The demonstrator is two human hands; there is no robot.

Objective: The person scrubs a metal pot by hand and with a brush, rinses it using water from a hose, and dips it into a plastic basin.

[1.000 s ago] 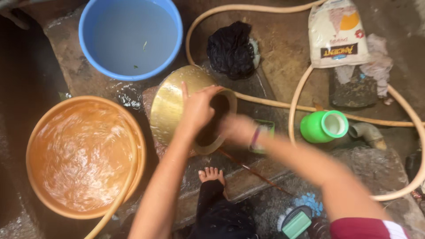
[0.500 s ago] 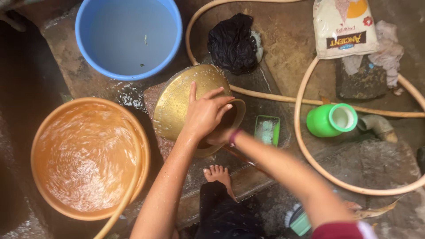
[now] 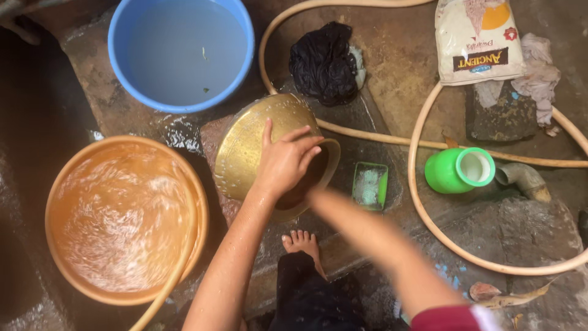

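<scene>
Both my hands work a tilted brass pot [image 3: 257,141]: left hand [image 3: 285,160] grasping its rim, right hand's grip hidden inside.

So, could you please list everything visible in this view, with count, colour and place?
Round brass pot: one, golden, centre, lying tilted.
Plastic tub: one, orange, left, holding water.
Plastic bucket: one, blue, top left, holding water.
Wet cloth bundle: one, black, top centre.
Rubber hose: one, beige, looping right.
Plastic jug: one, green, right, on its side.
Small tray: one, green, beside pot.
Printed bag: one, white, top right.
Left hand: on pot's rim.
Right hand: inside pot, hidden.
Bare foot: one, bottom centre.
</scene>
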